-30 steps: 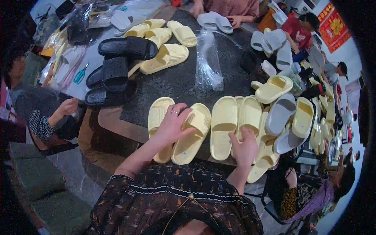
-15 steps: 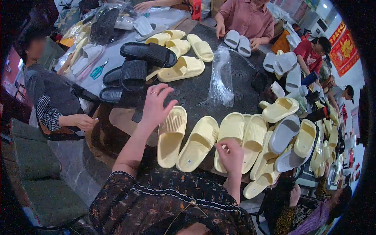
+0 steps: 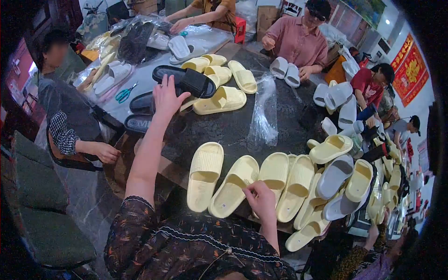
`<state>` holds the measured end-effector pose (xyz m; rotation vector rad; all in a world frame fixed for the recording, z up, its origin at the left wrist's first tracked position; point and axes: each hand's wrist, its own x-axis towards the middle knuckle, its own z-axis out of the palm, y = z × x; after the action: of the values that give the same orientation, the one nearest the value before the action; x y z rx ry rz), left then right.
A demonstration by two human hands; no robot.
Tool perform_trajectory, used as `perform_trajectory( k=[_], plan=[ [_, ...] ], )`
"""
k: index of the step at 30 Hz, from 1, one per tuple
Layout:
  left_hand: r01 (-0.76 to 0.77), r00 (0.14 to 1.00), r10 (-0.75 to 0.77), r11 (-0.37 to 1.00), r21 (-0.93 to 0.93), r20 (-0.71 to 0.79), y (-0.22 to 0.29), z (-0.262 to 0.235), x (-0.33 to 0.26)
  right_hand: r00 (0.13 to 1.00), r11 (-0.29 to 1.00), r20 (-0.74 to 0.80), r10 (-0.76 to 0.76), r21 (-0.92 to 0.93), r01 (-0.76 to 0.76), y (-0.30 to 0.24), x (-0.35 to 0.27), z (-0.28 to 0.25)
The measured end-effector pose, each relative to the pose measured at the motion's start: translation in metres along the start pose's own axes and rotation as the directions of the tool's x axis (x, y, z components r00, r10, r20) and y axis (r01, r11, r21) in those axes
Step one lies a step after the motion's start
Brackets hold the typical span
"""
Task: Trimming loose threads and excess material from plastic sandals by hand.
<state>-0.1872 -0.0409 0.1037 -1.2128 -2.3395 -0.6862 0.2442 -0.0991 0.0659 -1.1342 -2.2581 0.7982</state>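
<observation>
My left hand (image 3: 168, 97) reaches forward with fingers and thumb apart, over a small group of black slippers (image 3: 198, 83). It covers part of them, so contact is hard to judge. My right hand (image 3: 261, 198) is closed in a pinch beside a pale yellow slipper (image 3: 235, 184); anything between its fingertips is too small to see. Left of that slipper lies another yellow slipper (image 3: 205, 172), its toe pointing away from me. More yellow slippers (image 3: 297, 186) stand in a row to the right of my right hand.
Yellow and grey slippers (image 3: 335, 176) pile up on the right. Beyond the row lie a clear plastic bag (image 3: 266, 112) and more yellow slippers (image 3: 221, 100). Teal scissors (image 3: 125, 93) rest at the left. Co-workers sit around the table; one has a hand (image 3: 106, 152) near its left edge.
My left hand has moved forward and left, from above the yellow slippers to the black ones. My right hand has shifted slightly left, still pinched. The co-worker opposite has raised one hand off the grey slippers.
</observation>
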Motion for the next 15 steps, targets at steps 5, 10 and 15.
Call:
perform_trajectory(
  k=[5, 10, 15],
  plan=[
    [-0.046, 0.997, 0.047, 0.999, -0.014, 0.061, -0.007, 0.013, 0.015, 0.998, 0.998, 0.033, 0.057, 0.033, -0.058, 0.0, -0.001, 0.004],
    [-0.116, 0.972, 0.157, 0.967, -0.228, 0.174, -0.016, 0.029, 0.012, 0.993, 0.99, 0.061, 0.099, 0.093, -0.104, 0.004, -0.003, 0.007],
    [-0.094, 0.883, 0.232, 0.939, -0.332, 0.407, 0.018, 0.011, -0.001, 0.994, 0.995, 0.066, 0.09, 0.032, -0.092, 0.004, 0.002, 0.003]
  ],
)
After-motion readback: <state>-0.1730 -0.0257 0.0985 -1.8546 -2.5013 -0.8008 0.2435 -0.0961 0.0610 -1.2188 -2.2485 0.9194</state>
